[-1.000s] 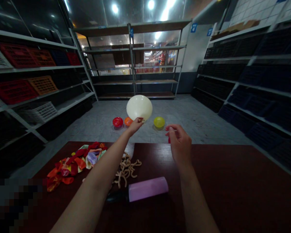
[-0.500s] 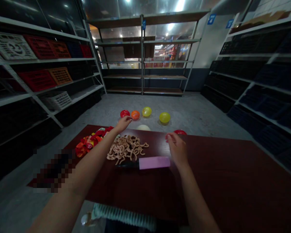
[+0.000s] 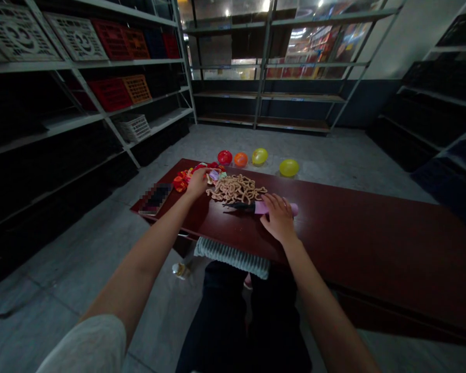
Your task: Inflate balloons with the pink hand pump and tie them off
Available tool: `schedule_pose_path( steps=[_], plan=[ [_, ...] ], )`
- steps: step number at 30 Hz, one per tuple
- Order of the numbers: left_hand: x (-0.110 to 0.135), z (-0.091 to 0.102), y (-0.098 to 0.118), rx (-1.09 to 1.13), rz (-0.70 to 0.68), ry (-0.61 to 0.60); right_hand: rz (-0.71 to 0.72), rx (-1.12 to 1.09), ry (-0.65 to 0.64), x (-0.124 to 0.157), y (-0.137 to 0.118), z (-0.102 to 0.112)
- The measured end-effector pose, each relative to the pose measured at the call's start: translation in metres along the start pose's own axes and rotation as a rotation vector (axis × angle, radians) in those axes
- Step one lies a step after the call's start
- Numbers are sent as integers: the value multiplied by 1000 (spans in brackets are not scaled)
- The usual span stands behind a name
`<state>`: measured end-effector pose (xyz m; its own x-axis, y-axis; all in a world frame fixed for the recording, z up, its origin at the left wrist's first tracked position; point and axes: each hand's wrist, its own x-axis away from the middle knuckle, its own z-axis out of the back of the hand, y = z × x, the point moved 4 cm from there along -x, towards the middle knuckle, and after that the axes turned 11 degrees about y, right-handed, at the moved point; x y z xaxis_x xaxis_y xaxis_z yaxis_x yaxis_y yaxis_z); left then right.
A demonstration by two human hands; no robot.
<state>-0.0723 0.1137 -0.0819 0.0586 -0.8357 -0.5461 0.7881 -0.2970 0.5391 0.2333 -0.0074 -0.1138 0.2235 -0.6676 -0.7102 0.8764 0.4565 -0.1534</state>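
My left hand [image 3: 198,182] rests at a heap of limp, colourful balloons [image 3: 181,180], red, yellow and pale ones. Its fingers are drawn together among them; what they pinch, if anything, I cannot make out. My right hand [image 3: 278,217] lies over a pink tube with a black tapered end, which looks like a balloon pump [image 3: 261,207]. The fingers curl across its pink barrel, and part of it is hidden under them. Between the two hands is a tangled pile of tan, curly strips [image 3: 236,188], just behind the pump's black end.
The dark red table [image 3: 357,228] carries a blurred phone-like object [image 3: 155,199] at its left end. Beyond it on the floor sit a red balloon [image 3: 224,157], an orange balloon [image 3: 241,159] and yellow balloons [image 3: 288,167]. Shelves with crates [image 3: 108,93] line the left side.
My view has tilted down and turned left. My left hand has come back from beyond the table's far edge to the colourful heap. My right hand has moved onto the pump.
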Motion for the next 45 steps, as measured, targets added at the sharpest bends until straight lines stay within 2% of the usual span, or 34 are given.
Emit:
schedule_pose_path(
  steps=[6,10,12,15,19,22,24,27,30,33,36,39,42,45],
  plan=[
    [-4,-12,7,-338,-93,-59,-52,73,-27,7,6,-7],
    [-8,-21,13,-446,-58,-58,-43,73,31,14,5,1],
    [-14,-20,14,-439,-30,-12,-35,55,86,17,3,7],
    [-27,-6,21,-311,-13,180,-42,28,206,19,1,16],
    [-38,26,50,69,-6,495,-66,-33,403,19,3,28],
    [-30,37,82,369,27,562,-198,-181,520,18,7,38],
    [-17,34,102,537,84,539,-348,-355,527,16,8,42],
    [7,10,129,746,193,353,-622,-817,374,15,5,36],
    [35,-20,148,761,240,243,-880,-1376,117,23,-5,22],
    [62,-51,156,699,289,116,-1068,-1680,-48,37,-10,9],
    [79,-69,152,659,344,87,-1149,-1712,-61,48,-7,2],
    [87,-75,147,683,400,100,-1196,-1624,-76,52,-7,-1],
    [96,-77,148,842,477,46,-1208,-1584,-64,50,-10,0],
    [113,-76,152,985,585,0,-1187,-1606,0,47,-11,3]
  ],
)
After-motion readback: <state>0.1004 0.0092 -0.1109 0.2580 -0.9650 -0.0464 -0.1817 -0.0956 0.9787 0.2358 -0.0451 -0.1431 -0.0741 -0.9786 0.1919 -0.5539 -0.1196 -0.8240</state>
